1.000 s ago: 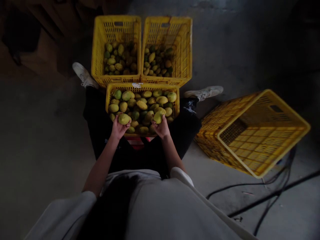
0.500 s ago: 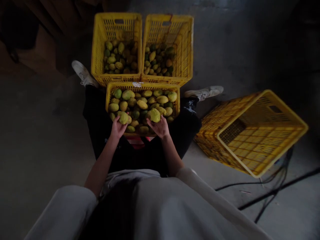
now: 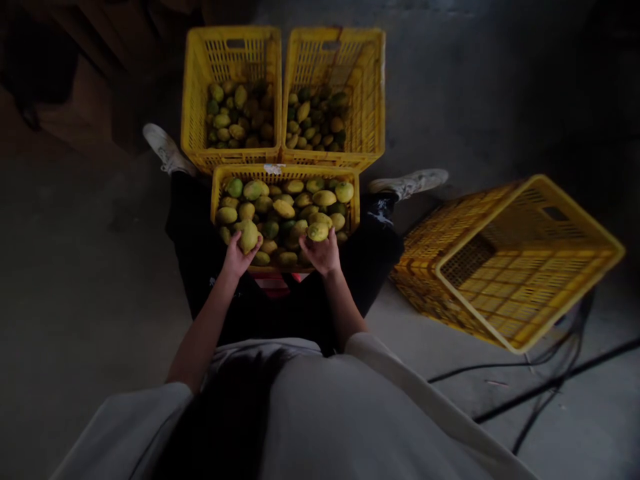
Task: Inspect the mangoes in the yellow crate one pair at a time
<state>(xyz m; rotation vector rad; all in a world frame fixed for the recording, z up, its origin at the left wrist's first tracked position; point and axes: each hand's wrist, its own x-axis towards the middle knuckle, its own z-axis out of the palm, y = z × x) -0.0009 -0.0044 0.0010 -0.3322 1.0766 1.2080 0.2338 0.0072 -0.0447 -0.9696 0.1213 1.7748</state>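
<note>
My left hand (image 3: 237, 256) is closed round a yellow-green lemon (image 3: 247, 237), over the near left part of a yellow crate (image 3: 285, 171). On the right, my right hand (image 3: 324, 253) grips another lemon (image 3: 319, 231), one end of it turned up towards me. Beneath both hands the crate is filled with several yellow and green lemons (image 3: 284, 209). It sits between my legs, on something red that shows only in part.
Two deeper yellow crates, a left one (image 3: 186, 100) and a right one (image 3: 382, 100), stand just beyond, each with lemons at the bottom. To my right a tilted yellow crate (image 3: 425, 267) rests on the floor. Black cables (image 3: 545, 390) run near it.
Both lemons have turned in my hands. The right one now shows its end and sits slightly farther right; the left one's tip points more towards me.
</note>
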